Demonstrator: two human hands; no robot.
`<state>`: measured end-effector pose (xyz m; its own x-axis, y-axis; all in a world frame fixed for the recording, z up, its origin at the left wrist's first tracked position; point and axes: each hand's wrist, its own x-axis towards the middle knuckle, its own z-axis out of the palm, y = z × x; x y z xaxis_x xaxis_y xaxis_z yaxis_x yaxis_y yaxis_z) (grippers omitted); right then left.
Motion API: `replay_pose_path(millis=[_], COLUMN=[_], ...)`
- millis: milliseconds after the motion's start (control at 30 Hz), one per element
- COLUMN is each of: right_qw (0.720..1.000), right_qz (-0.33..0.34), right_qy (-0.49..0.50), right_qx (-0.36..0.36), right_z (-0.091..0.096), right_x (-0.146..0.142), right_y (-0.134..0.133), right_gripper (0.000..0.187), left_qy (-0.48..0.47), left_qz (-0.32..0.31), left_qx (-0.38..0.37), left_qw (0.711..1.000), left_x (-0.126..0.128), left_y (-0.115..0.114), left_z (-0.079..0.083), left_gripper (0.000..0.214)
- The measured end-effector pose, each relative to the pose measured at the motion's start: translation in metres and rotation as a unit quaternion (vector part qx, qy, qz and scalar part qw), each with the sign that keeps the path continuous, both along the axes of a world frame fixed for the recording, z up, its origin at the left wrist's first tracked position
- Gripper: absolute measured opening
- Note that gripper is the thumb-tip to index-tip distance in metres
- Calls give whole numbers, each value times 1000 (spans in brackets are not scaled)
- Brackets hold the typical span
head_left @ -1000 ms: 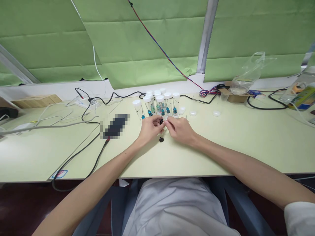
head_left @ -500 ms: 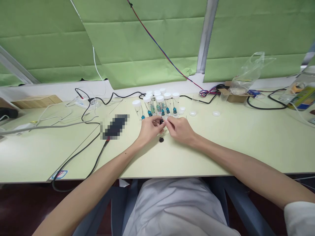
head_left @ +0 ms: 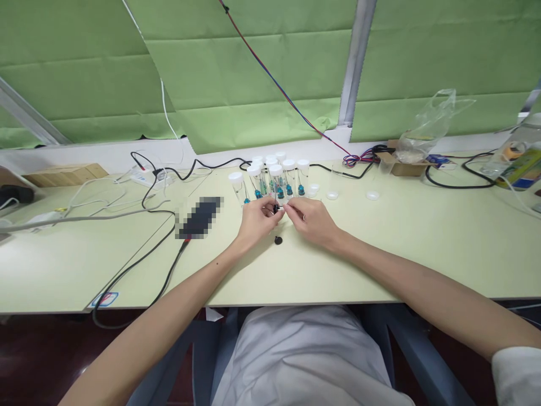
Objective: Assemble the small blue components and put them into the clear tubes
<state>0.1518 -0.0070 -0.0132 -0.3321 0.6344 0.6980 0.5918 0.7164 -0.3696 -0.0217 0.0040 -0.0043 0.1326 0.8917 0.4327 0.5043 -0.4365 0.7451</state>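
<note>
My left hand (head_left: 257,221) and my right hand (head_left: 311,221) meet fingertip to fingertip over the pale green table (head_left: 380,254). Between them they pinch a small black part (head_left: 276,208); whether a thin needle runs from it into the right fingers I cannot tell. A small black disc (head_left: 278,240) lies on the table just below the hands. Right behind the hands stands a cluster of clear vials (head_left: 276,176) with white caps and blue-tipped pieces inside.
Loose white caps (head_left: 332,195) and another (head_left: 372,195) lie right of the vials. A dark phone (head_left: 198,217) with a cable lies to the left, near a power strip (head_left: 143,177) and black cables. A plastic bag over a cardboard box (head_left: 406,163) stands at back right.
Nothing has visibly changed apart from a slight shift of the view; both hands stay pinched together at the same spot.
</note>
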Motion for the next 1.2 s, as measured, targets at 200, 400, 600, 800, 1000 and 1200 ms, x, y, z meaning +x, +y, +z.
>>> replay_pose_path(millis=[200,400,600,800,1000,1200], right_qw=[1000,999,997,994,992,992], right_qz=[6,15,7,-9,0,6], right_qy=[-8,-30,-70,-98,-114,-117], right_qx=[4,-4,-22,-42,-46,-39], right_z=[-1,-3,-4,-6,-7,-3], right_x=[3,6,7,10,13,13], right_y=[4,9,11,13,17,16], right_gripper=[27,25,26,28,31,33], left_qy=[19,26,44,72,83,85], left_qz=[9,10,15,29,29,43], left_qx=[2,-5,-12,19,21,25], left_qw=[1000,1000,999,997,996,995], left_x=[1,0,-1,-2,-3,-6], left_y=[0,0,1,3,6,9], left_z=[-1,-1,-2,-4,-6,-5], left_gripper=[15,16,17,16,17,16])
